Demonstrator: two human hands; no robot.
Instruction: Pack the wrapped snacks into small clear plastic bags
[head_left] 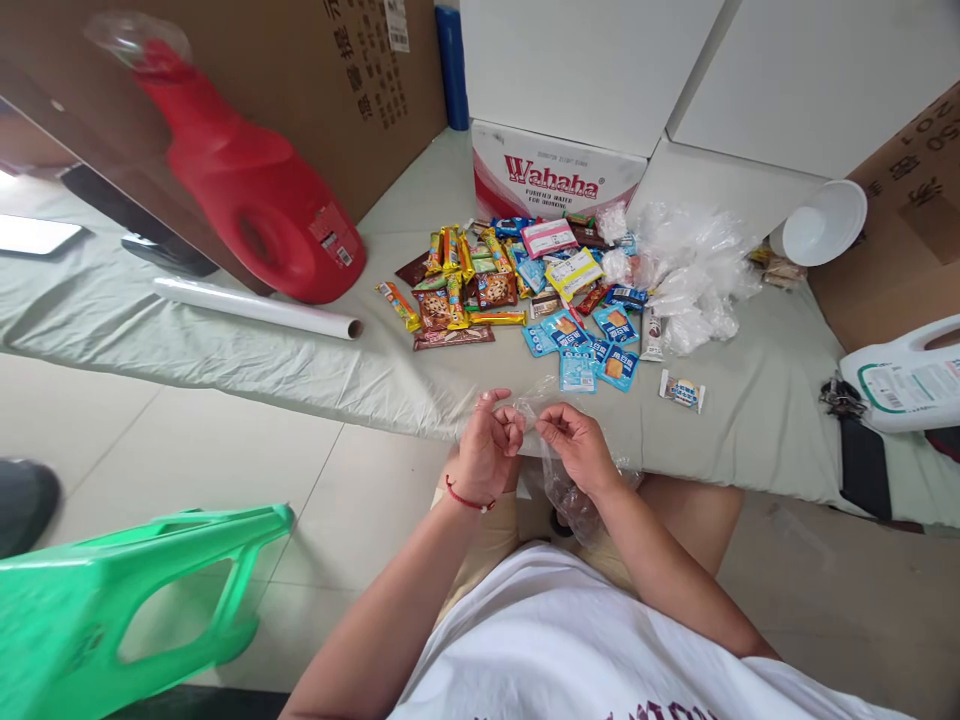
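My left hand (487, 445), with a red cord at its wrist, has its fingers curled on the edge of a clear plastic bag (574, 505). Thumb and fingers of my right hand (579, 445) pinch the same bag close by. The bag hangs below my right hand over my lap, crumpled and see-through. Just beyond my hands lie several blue snack packets (577, 368). Behind them is a pile of wrapped snacks, with yellow-wrapped bars (454, 250) and brown cookie packets (496, 290). A single small wrapped bar (682, 391) lies to the right.
Crumpled clear plastic bags (690, 260) are heaped right of the snacks. A red jug (247, 190) and a white roll (259, 308) are at left. A Wahaha carton (555, 175) stands behind. At right are a white bowl (821, 225) and white bottle (904, 375). A green stool (75, 590) stands lower left.
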